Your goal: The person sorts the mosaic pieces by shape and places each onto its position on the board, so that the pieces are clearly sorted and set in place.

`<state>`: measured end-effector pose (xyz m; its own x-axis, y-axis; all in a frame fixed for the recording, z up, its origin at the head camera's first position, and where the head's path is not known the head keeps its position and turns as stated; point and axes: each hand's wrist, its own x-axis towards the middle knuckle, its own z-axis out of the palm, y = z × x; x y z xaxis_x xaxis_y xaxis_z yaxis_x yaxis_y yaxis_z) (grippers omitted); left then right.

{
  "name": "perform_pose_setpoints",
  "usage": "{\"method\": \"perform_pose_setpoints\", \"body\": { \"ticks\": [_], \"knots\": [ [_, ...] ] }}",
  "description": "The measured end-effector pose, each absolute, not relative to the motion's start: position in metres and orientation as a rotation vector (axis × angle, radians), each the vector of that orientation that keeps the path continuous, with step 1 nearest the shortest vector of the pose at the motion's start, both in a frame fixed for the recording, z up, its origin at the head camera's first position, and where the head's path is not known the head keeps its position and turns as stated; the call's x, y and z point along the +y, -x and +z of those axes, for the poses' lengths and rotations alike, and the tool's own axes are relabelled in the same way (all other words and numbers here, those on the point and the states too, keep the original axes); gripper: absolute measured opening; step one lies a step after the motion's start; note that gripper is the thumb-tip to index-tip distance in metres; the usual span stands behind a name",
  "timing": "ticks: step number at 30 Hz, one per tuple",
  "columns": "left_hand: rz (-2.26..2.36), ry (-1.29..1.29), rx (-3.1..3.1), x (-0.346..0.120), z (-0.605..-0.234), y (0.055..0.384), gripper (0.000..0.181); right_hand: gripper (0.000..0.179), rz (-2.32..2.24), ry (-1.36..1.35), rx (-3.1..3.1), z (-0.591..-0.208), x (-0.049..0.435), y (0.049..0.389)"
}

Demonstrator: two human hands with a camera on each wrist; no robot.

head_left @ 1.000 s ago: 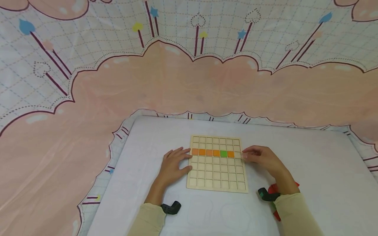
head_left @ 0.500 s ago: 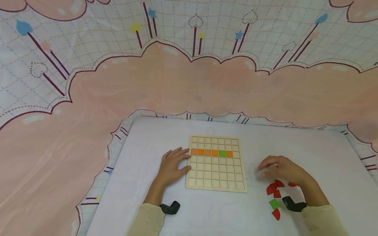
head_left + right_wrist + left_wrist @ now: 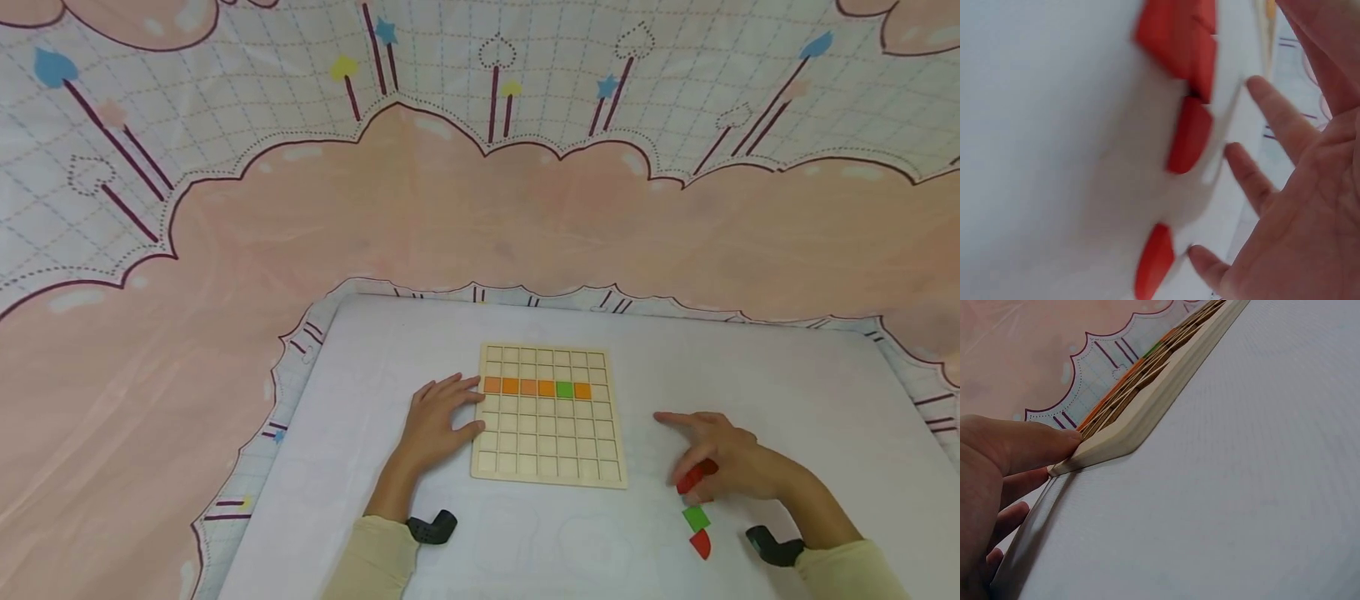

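Observation:
A pale wooden grid board (image 3: 547,454) lies flat on the white table. Across its third row sit several orange tiles (image 3: 511,387) and one green tile (image 3: 565,390); the row's rightmost cell is bare. My left hand (image 3: 438,423) rests at the board's left edge; in the left wrist view its thumb (image 3: 1047,445) touches a corner. Over a cluster of red quarter-round pieces (image 3: 697,477) my right hand (image 3: 742,462) hovers with fingers spread, hiding part of them. The right wrist view shows red pieces (image 3: 1191,134) beside its fingertips, none in its grasp.
Below the right hand lie a loose green square tile (image 3: 696,519) and a red quarter-round piece (image 3: 701,544). Dark wrist cameras (image 3: 432,527) sit at both cuffs. A pink cloth (image 3: 420,217) with candle drawings hangs behind the white table (image 3: 375,350).
My right hand has left the board's right edge, moved right and toward me, and come down over the red pieces, its fingers spreading. The left hand stays in place.

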<state>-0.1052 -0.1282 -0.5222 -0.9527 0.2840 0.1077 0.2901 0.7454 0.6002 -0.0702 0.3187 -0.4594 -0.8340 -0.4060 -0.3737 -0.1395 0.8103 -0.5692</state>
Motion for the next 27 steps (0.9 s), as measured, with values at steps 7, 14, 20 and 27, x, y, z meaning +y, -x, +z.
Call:
{"method": "perform_pose_setpoints", "body": {
  "ticks": [7,14,20,27],
  "knots": [
    [-0.983,0.481,-2.936,-0.130,-0.524,0.107,0.040,0.031,-0.737,0.534,2.462,-0.471,0.323,0.061],
    [-0.987,0.485,-2.928,-0.131,-0.524,0.106,0.040,0.024,-0.770,0.532,2.468,-0.477,0.322,0.061],
    [-0.990,0.489,-2.931,-0.131,-0.525,0.107,0.041,0.017,-0.812,0.507,2.510,-0.477,0.322,0.064],
    [-0.996,0.492,-2.929,-0.129,-0.524,0.107,0.041,0.022,-0.761,0.464,2.498,-0.475,0.320,0.063]
  ]
}}
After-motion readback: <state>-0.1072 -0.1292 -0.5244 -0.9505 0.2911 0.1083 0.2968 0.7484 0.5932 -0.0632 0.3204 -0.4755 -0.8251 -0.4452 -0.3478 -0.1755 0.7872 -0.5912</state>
